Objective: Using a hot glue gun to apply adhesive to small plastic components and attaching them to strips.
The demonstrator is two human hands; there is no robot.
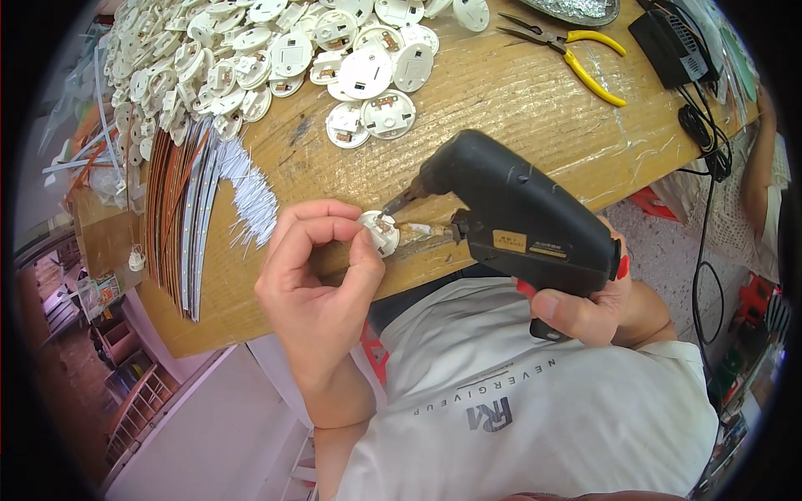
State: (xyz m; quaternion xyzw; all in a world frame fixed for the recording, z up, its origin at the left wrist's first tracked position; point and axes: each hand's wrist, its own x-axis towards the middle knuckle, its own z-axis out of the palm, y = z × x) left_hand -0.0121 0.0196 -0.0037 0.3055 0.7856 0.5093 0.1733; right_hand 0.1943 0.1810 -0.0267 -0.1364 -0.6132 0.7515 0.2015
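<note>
Between the thumb and fingers of my left hand is a small round white plastic disc, pinched at its edge just above the wooden table. My right hand is wrapped around the handle of a black soldering gun with red buttons. The gun points left, and its dark tip meets or nearly meets the disc's upper edge. A second, pale nozzle reaches from the gun toward the disc's right side. Whether solder sits on the disc is too small to make out.
A large heap of white plastic discs covers the table's far left. Bundled strips and short white wires lie left of my hand. Yellow-handled pliers, a metal dish and a black adapter lie far right. Another person's arm shows at right.
</note>
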